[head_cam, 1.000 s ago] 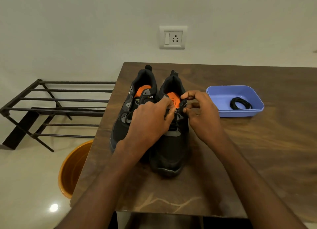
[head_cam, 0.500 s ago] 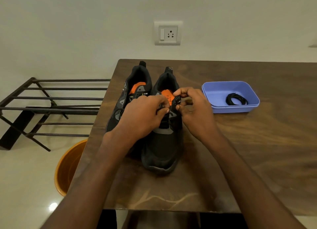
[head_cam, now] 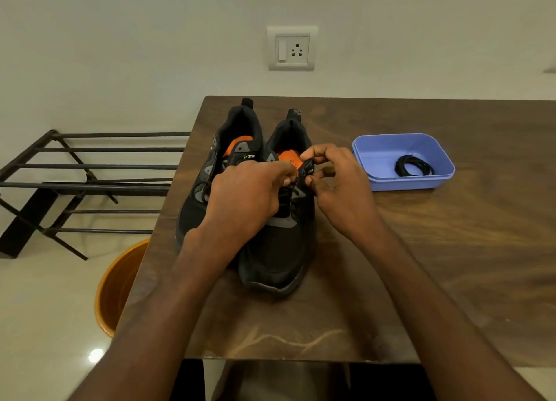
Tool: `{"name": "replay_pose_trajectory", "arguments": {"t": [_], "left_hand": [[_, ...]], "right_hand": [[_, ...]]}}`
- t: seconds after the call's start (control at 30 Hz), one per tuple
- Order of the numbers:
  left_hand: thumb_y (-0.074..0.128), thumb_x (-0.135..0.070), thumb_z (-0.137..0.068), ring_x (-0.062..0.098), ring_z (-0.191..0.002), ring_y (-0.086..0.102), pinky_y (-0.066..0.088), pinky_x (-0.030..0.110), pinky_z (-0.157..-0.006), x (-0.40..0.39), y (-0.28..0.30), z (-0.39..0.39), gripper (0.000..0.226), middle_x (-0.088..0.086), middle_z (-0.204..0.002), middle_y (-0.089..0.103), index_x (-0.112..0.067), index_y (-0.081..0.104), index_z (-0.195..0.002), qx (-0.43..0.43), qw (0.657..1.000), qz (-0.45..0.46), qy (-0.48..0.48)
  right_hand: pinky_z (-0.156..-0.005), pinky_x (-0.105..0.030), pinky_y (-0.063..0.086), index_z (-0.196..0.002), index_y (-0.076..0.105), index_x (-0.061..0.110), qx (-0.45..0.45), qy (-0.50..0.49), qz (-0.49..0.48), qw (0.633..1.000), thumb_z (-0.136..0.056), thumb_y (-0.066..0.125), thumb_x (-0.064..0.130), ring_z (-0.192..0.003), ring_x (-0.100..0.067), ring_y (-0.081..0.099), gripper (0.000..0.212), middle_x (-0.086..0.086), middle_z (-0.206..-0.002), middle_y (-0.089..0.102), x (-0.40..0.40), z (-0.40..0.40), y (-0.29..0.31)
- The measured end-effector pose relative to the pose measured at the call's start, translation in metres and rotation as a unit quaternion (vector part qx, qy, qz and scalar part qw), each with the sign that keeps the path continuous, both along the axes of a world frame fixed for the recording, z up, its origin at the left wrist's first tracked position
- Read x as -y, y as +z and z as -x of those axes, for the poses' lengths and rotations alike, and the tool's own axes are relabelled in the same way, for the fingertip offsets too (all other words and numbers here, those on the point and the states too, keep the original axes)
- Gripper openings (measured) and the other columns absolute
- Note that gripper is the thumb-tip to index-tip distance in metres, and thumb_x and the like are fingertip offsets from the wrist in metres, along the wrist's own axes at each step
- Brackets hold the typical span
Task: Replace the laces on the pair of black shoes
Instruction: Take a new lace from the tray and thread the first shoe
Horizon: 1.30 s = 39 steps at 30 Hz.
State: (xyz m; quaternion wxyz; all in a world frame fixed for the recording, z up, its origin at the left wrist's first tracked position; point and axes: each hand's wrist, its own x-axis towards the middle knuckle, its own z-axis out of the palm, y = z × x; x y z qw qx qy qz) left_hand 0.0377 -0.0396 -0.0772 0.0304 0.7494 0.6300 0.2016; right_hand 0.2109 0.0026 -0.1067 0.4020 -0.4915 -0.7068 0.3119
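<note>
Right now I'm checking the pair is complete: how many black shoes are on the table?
2. The left shoe stands beside the right shoe, which both hands work on. None seems hidden.

The only wording that can be read is "CLYMB", in small pale capitals with a slanted yellow mark just before it, on the black tongue label (head_cam: 249,156) of the left black sports shoe with the orange insole (head_cam: 219,172). The matching tongue label of the right black sports shoe (head_cam: 279,244) shows only a tiny pale mark (head_cam: 310,170), too small and too blurred to read. Faint dark print sits on that shoe's orange insole (head_cam: 289,159), also illegible. No other writing, number or sign can be made out elsewhere.
</note>
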Motion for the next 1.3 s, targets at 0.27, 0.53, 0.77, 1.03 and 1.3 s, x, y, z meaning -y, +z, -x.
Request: {"name": "replay_pose_trajectory", "arguments": {"t": [0.27,0.53,0.77,1.03,1.3], "left_hand": [[0.055,-0.021,-0.102,0.020,-0.074,0.059,0.052,0.040,-0.066,0.002,-0.009,-0.017,0.025,-0.002,-0.086,0.058,-0.030,0.050,-0.124,-0.036,0.996,-0.016,0.074],[0.059,-0.018,-0.097,0.022,-0.077,0.061,0.057,0.044,-0.072,0.000,-0.006,-0.019,0.015,-0.002,-0.085,0.061,-0.028,0.062,-0.109,-0.023,0.998,-0.014,0.063],[0.060,-0.030,-0.103,0.015,-0.087,0.055,0.045,0.034,-0.073,0.008,-0.008,-0.022,0.012,-0.006,-0.094,0.056,-0.028,0.066,-0.113,0.050,0.990,-0.080,0.101],[0.066,-0.009,-0.095,0.017,-0.121,0.037,0.028,0.040,-0.092,0.012,-0.010,-0.012,0.028,-0.004,-0.126,0.045,-0.031,0.071,-0.112,0.118,0.988,-0.037,0.091],[0.046,-0.018,-0.103,0.011,-0.105,0.064,0.045,0.058,-0.101,0.002,-0.015,0.018,0.028,-0.015,-0.107,0.066,-0.029,0.065,-0.121,0.202,0.974,-0.080,0.061]], "right_hand": [[-0.085,-0.036,0.061,-0.110,0.062,0.035,-0.013,0.005,-0.002,1.000,-0.087,0.069,-0.006,-0.099,-0.012,0.067,0.048,0.001,-0.122,0.055,0.000,0.000,-0.001],[-0.084,-0.028,0.060,-0.111,0.060,0.035,0.006,0.003,-0.015,1.000,-0.087,0.068,-0.008,-0.100,-0.010,0.066,0.049,-0.001,-0.123,0.055,0.002,0.002,0.001],[-0.083,-0.007,0.050,-0.119,0.063,0.035,0.014,-0.023,-0.017,0.999,-0.090,0.066,-0.004,-0.103,0.000,0.060,0.049,0.000,-0.124,0.058,0.003,0.003,-0.001],[-0.075,-0.013,0.053,-0.118,0.065,0.027,-0.012,-0.075,-0.003,0.997,-0.091,0.067,0.000,-0.091,-0.003,0.062,0.039,0.003,-0.110,0.063,0.011,0.007,0.002],[-0.077,-0.020,0.055,-0.090,0.074,0.030,0.021,-0.105,0.039,0.994,-0.090,0.077,0.025,-0.084,-0.001,0.066,0.006,0.012,-0.093,0.070,0.032,0.013,0.011]]}}
